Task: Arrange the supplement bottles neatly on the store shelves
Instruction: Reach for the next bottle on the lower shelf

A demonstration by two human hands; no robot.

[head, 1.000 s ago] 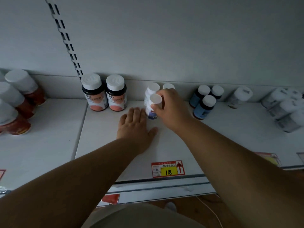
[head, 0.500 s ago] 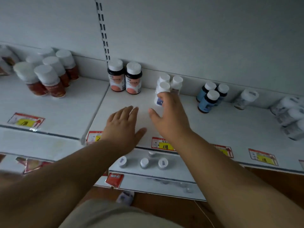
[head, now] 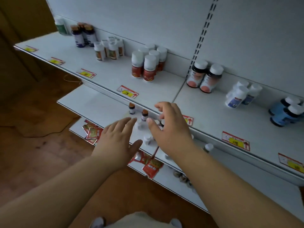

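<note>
Several groups of supplement bottles (head: 148, 66) already stand tidy along the back edge of the upper shelf (head: 164, 89). My left hand (head: 117, 142) and right hand (head: 171, 129) hover empty, fingers spread, over small bottles (head: 144, 114) scattered near the lower shelf's (head: 98, 102) front edge, which I judge remain unsorted.

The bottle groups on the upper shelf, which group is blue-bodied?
The blue bottles at the far right edge of the upper shelf: blue bodies, dark necks, white caps. The neighbouring white bottles carry only blue labels.

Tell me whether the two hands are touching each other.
Apart. The head view shows shelf and small bottles between the left hand and right hand.
</note>
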